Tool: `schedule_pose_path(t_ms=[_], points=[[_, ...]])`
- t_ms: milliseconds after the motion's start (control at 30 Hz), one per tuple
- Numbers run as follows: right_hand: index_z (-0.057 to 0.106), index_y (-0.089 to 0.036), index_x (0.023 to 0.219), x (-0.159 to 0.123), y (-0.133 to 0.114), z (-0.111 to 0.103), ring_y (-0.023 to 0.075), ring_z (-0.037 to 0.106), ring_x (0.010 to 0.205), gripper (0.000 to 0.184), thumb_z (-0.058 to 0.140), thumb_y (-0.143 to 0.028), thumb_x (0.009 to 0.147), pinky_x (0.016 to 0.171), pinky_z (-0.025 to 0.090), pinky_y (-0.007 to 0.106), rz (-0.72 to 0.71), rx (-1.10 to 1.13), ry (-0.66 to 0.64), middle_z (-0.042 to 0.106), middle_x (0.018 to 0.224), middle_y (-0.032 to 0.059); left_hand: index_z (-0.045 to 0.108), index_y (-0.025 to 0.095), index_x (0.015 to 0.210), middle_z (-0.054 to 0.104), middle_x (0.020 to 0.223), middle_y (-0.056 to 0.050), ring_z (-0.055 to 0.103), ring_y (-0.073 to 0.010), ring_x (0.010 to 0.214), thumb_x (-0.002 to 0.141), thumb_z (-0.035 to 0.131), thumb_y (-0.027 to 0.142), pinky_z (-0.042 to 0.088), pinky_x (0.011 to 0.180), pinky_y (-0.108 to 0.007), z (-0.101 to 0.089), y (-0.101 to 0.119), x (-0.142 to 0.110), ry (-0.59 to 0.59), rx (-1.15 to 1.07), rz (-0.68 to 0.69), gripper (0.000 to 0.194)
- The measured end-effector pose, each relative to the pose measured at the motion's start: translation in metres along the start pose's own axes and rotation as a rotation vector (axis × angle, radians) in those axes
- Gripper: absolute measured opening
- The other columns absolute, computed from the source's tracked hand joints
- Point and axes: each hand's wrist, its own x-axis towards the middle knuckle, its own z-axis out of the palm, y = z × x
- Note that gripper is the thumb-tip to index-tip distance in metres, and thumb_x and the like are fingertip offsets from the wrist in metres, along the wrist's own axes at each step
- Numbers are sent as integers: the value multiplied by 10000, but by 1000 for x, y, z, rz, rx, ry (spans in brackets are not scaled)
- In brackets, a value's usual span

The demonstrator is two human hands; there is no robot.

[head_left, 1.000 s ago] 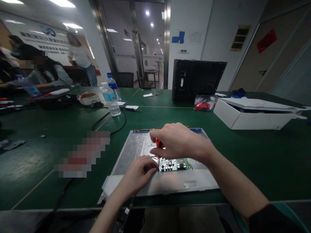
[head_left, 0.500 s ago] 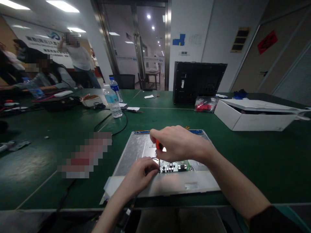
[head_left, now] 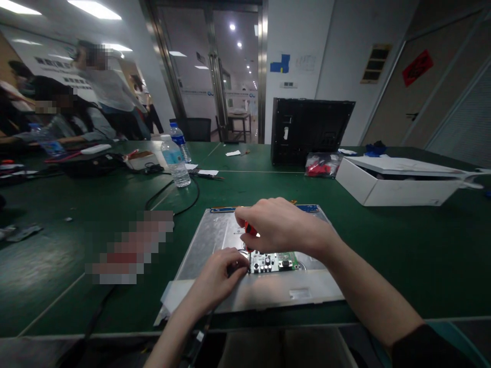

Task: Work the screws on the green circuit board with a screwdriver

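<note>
My right grip (head_left: 282, 225), at the centre of the frame, is closed around the red-and-black handle of what looks like a screwdriver (head_left: 250, 229). Its thin shaft points down to the left end of the green circuit board (head_left: 270, 263), which lies on the metal panel (head_left: 209, 232) in the lower middle of the frame. My left grip (head_left: 220, 271) sits just left of the board, thumb and fingers curled near the shaft's lower end; I cannot tell whether they pinch anything, for the fingertips hide it.

To work well here, I judge that I should keep the shaft upright, press straight down through the handle and turn only with the fingers, so the tip does not slip across the board's parts. My left fingers should steady that end without getting under the tip.

Against the frame half a second ago, both hands hold nearly the same places, and the board and panel lie as they did on the counter (head_left: 402, 260). The view has swung a little, and in the upper left a standing person (head_left: 109, 87) in a light top has shifted further left.
</note>
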Motion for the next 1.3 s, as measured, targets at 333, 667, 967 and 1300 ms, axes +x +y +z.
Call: schedule_pose_path(t_ms=[333,667,967,1300], points=[[687,-193,749,3,0,0,129,551,610,341,526,-461,887,496,195,270,-14,4,-5,657,672,29,673,185,762,687,796,-29,602,-193,792,793,537,165,422,743,-297,2,-6,0,-11,-14,10,142],[573,-169,965,0,-1,3,134,535,609,203,562,-232,772,474,211,249,-101,57,19,673,776,21,663,195,715,670,754,-13,592,-189,766,777,556,178,430,768,-305,3,-5,0,13,17,6,124],[642,-197,809,4,1,2,122,533,607,316,538,-485,888,504,193,262,-35,18,3,649,691,10,672,190,762,684,812,-26,595,-196,792,793,551,191,417,721,-291,1,-3,-1,-35,-26,3,125],[607,-203,1027,3,6,2,145,566,660,261,592,-376,833,506,211,252,-63,32,-7,683,785,23,665,191,770,681,801,-22,589,-199,812,789,564,192,403,759,-304,3,-5,-1,-17,-23,8,103]])
